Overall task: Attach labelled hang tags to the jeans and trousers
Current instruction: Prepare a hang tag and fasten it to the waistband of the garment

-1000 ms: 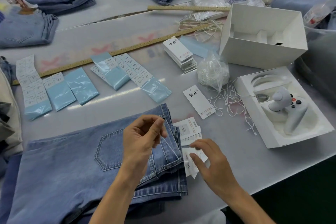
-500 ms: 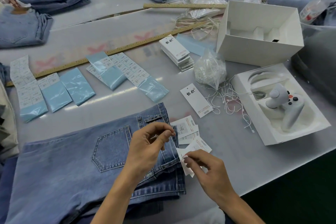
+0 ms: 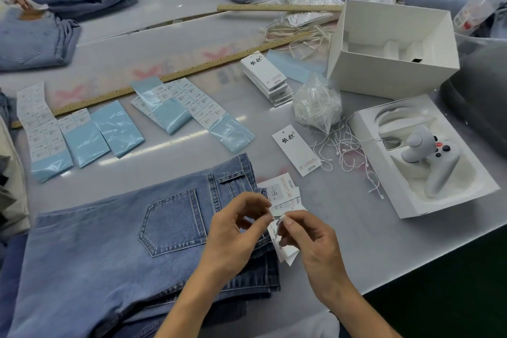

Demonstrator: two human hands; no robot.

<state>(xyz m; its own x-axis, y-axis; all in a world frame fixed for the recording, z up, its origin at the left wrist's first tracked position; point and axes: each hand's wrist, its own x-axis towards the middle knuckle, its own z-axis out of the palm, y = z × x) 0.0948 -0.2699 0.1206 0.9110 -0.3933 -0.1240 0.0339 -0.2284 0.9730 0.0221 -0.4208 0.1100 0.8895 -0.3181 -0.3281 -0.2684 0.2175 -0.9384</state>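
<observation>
Now both hands meet at near jeans' (image 3: pixel 115 255) waistband: left hand (image 3: pixel 236 236) fingers pinched tog., right hand (image 3: pixel 310 241) pinching white tags (image 3: pixel 285 255).

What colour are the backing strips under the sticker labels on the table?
Light blue and glossy; the backing strips show best in the head view, its only view.

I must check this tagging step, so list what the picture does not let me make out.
1. Head view: the hang tags are partly covered by the right hand; their print is too small to read.
2. The left hand seems to pinch something thin; a string cannot be made out.
3. The jeans run off the bottom and left edges.
4. The print on the sticker sheets is too small.
</observation>
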